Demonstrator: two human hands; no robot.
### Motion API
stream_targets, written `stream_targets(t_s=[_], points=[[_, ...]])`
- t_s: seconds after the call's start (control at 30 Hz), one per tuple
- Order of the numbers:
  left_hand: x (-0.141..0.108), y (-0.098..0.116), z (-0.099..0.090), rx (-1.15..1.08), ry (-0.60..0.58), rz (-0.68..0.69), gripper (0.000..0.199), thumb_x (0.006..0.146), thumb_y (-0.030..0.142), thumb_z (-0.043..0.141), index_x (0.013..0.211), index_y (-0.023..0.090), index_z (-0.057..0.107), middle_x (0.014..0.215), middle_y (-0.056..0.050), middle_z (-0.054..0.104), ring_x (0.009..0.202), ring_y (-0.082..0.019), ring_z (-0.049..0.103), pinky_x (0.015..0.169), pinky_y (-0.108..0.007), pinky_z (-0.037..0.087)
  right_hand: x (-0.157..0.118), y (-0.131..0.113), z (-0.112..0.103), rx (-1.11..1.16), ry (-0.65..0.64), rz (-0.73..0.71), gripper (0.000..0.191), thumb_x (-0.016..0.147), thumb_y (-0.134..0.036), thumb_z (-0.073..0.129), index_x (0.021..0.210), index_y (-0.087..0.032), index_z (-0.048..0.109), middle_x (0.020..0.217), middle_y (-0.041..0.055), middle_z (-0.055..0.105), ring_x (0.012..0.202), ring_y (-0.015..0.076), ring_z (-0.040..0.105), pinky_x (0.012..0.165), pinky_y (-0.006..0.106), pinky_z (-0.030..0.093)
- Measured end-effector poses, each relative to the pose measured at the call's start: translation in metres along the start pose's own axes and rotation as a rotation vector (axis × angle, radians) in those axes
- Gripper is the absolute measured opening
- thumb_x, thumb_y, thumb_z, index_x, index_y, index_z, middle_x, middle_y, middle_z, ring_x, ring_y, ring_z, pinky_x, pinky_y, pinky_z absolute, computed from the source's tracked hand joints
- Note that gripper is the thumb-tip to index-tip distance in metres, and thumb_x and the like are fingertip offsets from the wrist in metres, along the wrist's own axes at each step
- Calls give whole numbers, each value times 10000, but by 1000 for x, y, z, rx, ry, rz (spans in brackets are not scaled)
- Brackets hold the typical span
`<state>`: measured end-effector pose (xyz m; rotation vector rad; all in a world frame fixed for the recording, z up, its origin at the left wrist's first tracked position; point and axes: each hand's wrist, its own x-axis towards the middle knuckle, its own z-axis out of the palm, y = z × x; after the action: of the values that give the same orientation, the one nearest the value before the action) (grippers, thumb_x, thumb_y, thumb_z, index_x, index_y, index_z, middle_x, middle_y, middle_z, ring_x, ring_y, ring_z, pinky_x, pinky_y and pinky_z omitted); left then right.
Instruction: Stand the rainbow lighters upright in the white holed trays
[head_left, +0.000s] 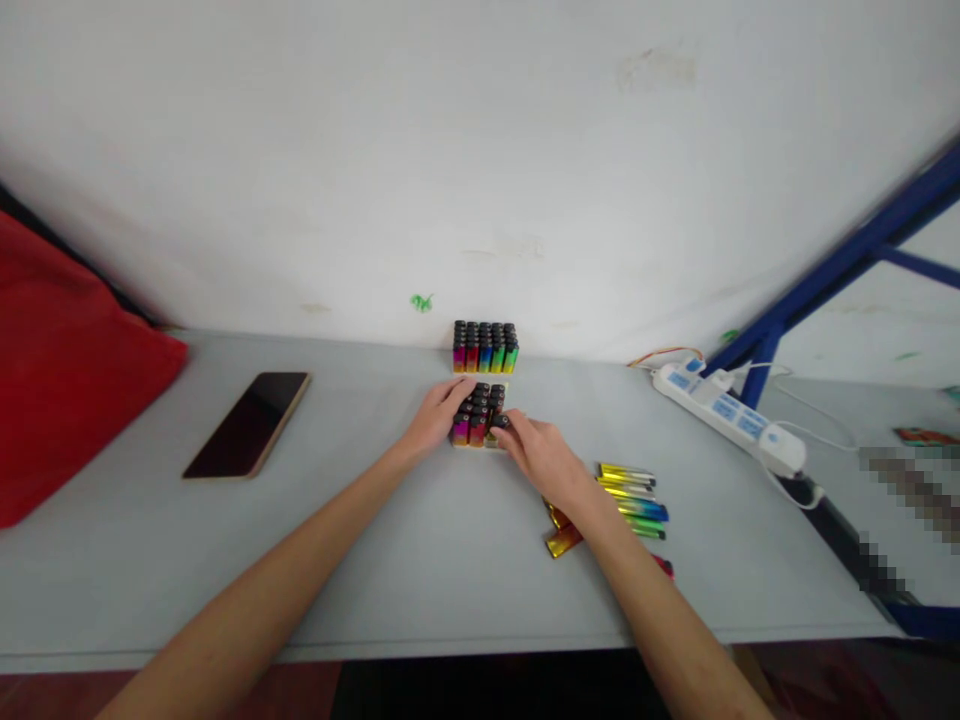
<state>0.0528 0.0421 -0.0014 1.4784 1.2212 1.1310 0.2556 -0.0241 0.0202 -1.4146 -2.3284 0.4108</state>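
Upright lighters [478, 420] with black tops and shiny pink, red and dark bodies stand in rows on a pale base in front of me. My left hand [439, 412] grips this group at its left side, fingers closed against the rear lighters. At the front right corner, my right hand [536, 452] pinches a single black-topped lighter [500, 422], held upright beside the others; its lower part is mostly hidden. Several loose lighters [634, 505] in gold, blue, green and red lie on the table to the right, partly covered by my right forearm.
Behind, near the wall, stands a full block of lighters [485, 350]. A phone [249, 425] lies at left beside a red cloth [67, 370]. On the right are a white power strip [731, 415] with cables and a blue metal frame [825, 275]. The grey table [360, 590] ends near me.
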Motion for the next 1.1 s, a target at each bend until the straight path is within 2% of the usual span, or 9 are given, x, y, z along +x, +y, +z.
stream_targets(t_s=[0.17,0.27,0.37,0.53,0.63,0.73,0.83,0.97,1.1], points=[[1,-1,0,-4,0,2,601,840,775,618,871,193,763,984,-88,828,1019,-315,719,981,-388,564,5,-17,-8,-186,2,63,246,1167,-371,536,1186,-180,689,1097,136,770,972,254,763,811,310,532],[2,-1,-1,-5,-7,-8,627,821,801,621,862,192,761,966,-83,827,1021,-319,720,993,-390,561,7,-24,-16,-244,-44,174,328,1146,-449,571,1102,-170,737,1032,135,777,914,252,755,777,310,515],[3,0,-2,-5,0,-16,652,801,825,646,878,194,788,979,-77,838,1053,-327,723,1002,-391,565,0,-18,-32,-186,-18,167,344,1123,-479,619,1008,-185,756,926,98,781,825,227,725,756,306,490],[2,0,-2,-43,-6,-51,677,774,851,689,899,200,827,995,-85,854,1037,-326,743,981,-394,583,-61,19,-75,-27,402,138,333,1126,-489,589,1069,-204,753,802,46,716,736,215,674,771,334,535],[4,0,-2,-63,-11,-60,704,748,862,705,922,192,835,1014,-86,863,1053,-340,752,1017,-418,582,-118,34,-81,-83,489,155,368,1094,-504,620,1320,-229,716,1183,141,748,1102,305,715,999,458,586],[5,-1,-1,-52,32,-59,704,703,871,734,893,200,830,996,-81,865,1081,-359,748,1027,-429,585,-157,34,-61,-172,346,133,551,1080,-502,643,1595,-320,567,1679,156,510,1557,391,468,1246,628,451],[6,-2,-2,-65,37,-64,696,699,865,745,883,198,821,970,-85,856,1055,-336,756,991,-397,596,-162,29,-32,-260,150,128,714,1059,-577,658,1711,-404,422,1820,98,332,1681,476,237,1280,798,300],[5,0,-2,-89,-10,-49,691,717,862,741,863,191,811,951,-95,847,1012,-315,759,964,-375,594,-129,35,-11,-317,93,191,587,1128,-514,551,1700,-419,453,1754,78,470,1660,466,302,1284,815,255],[3,4,-3,-61,7,-51,671,725,856,731,869,209,830,994,-100,862,1054,-339,759,1015,-401,583,-99,57,-17,-333,71,153,554,1155,-506,493,1693,-376,479,1738,78,499,1650,430,339,1306,776,254]])
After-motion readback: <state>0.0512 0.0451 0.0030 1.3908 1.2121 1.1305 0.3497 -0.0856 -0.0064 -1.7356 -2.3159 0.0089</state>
